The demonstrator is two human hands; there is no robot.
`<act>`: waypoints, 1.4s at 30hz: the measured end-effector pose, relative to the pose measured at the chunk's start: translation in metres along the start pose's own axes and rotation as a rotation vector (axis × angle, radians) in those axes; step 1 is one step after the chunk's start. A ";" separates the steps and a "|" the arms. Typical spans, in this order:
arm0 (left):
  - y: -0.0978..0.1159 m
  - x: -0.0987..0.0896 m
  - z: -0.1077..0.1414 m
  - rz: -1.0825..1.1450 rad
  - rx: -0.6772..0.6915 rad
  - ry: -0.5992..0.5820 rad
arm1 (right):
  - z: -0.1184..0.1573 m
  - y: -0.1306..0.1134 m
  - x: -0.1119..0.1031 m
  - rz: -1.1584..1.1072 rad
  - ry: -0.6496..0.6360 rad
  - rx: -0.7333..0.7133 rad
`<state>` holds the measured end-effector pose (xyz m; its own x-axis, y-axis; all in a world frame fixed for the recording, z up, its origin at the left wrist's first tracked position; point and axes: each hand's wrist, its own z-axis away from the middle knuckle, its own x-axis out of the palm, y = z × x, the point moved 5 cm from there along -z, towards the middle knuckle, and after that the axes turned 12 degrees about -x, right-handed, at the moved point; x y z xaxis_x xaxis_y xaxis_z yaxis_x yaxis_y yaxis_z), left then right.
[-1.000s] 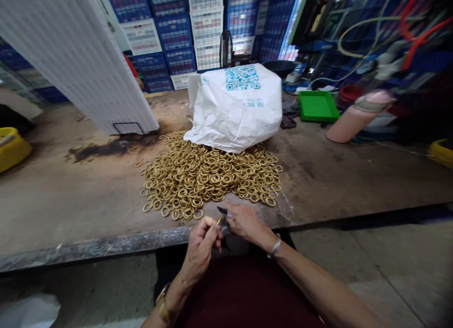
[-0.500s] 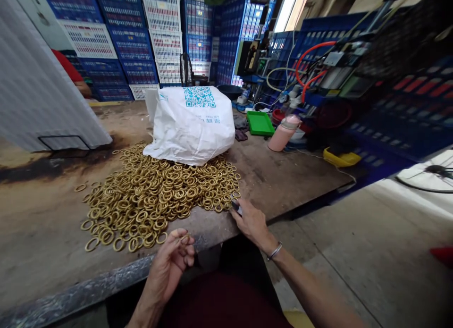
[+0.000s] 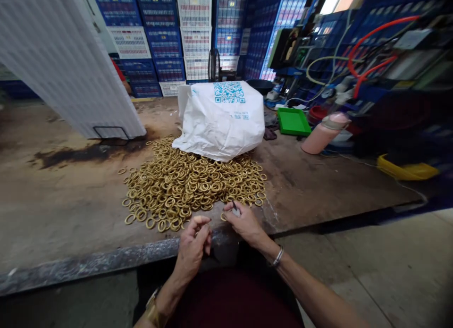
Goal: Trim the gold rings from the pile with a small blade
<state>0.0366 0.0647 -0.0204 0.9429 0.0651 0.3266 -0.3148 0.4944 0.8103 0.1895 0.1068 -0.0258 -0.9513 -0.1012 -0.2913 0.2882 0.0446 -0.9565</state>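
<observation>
My right hand [image 3: 246, 225] is closed at the near edge of the heap, with a gold-coloured ring [image 3: 223, 216] at its fingertips. Against its fingers lies a small grey piece with a dark, pointed end [image 3: 235, 208], its kind unclear. To the left, my left hand [image 3: 193, 245] is held over the table edge with fingers curled and thumb pressed in; whatever is in them is hidden. Just beyond both hands spreads a heap of gold-coloured rings [image 3: 191, 181]. A white sack [image 3: 222, 130] with blue print lies on the back of that heap.
The brown table [image 3: 85, 214] has a worn front edge. Behind stand a pale corrugated panel [image 3: 88, 68] and stacked crates [image 3: 196, 40]. Right of the sack are a green tray [image 3: 293, 121], a pink bottle [image 3: 323, 134], a yellow bin [image 3: 406, 168] and a machine with red hoses [image 3: 357, 59].
My view has turned left, shifting the scene rightward. My right hand has moved in from the heap's right side toward my left hand, now with a ring at its fingertips. My left fingers have curled in.
</observation>
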 end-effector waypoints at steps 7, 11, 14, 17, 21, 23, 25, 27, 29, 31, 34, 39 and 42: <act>0.014 -0.003 0.003 -0.353 0.287 0.118 | 0.004 -0.014 0.045 -0.538 -0.203 0.244; 0.011 -0.005 0.000 -0.380 0.315 0.112 | 0.006 -0.013 0.050 -0.586 -0.231 0.296; 0.010 -0.005 -0.002 -0.412 0.313 0.137 | 0.005 -0.009 0.047 -0.475 -0.198 0.231; 0.012 -0.003 -0.001 -0.436 0.340 0.149 | 0.001 -0.007 0.043 -0.267 -0.182 0.094; 0.009 -0.003 -0.003 -0.404 0.219 0.120 | -0.004 -0.008 0.040 -0.088 -0.155 -0.024; 0.003 -0.003 -0.005 -0.368 0.088 0.068 | -0.006 -0.010 0.039 -0.060 -0.144 -0.050; -0.003 -0.001 -0.005 -0.309 -0.005 -0.009 | -0.006 -0.011 0.040 -0.078 -0.154 -0.051; -0.005 0.001 -0.004 -0.223 -0.041 -0.077 | -0.005 -0.011 0.042 -0.144 -0.188 -0.018; -0.006 0.003 -0.003 -0.132 -0.054 -0.120 | -0.004 -0.009 0.043 -0.205 -0.202 0.028; -0.006 0.003 -0.002 -0.069 -0.057 -0.121 | -0.004 -0.007 0.038 -0.166 -0.165 0.010; -0.005 0.001 -0.003 -0.050 -0.050 -0.084 | -0.004 -0.013 0.031 0.098 -0.128 -0.173; -0.003 -0.001 -0.003 -0.140 -0.009 -0.023 | 0.008 -0.020 0.038 0.408 -0.302 -0.410; -0.001 0.000 -0.002 -0.201 0.002 0.012 | 0.012 -0.021 0.041 0.494 -0.329 -0.461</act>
<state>0.0371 0.0658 -0.0222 0.9879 -0.0245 0.1529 -0.1206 0.4970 0.8593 0.1459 0.0897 -0.0175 -0.6201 -0.2500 -0.7436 0.5296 0.5659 -0.6319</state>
